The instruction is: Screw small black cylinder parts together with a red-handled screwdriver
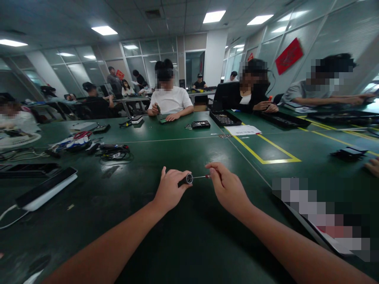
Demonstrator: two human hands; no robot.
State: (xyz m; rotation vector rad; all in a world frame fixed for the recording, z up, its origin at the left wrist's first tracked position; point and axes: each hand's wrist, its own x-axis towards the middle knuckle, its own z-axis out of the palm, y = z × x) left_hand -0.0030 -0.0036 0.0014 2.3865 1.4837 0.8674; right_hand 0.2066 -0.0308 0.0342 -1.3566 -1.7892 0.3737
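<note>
**Left hand (170, 187) and right hand (227, 183) work close together**

The left hand is in the middle of the frame. Its fingers grip a small black round part (184, 181) with a shiny ring at its end. Just beside it, the right hand's fingers pinch the red end of a thin metal stick (200, 177). The stick points left at the round part. I can't tell if its tip touches the part or goes inside.

Both hands are over a big dark green worktop (142, 240). At the left edge lies a long black and white box (49, 189). Right of the box's far end, there is a heap of black wires (115, 153). Yellow tape (280, 161) makes a shape at middle right. At upper middle, a person in a white shirt (171, 98) sits across the worktop.
</note>
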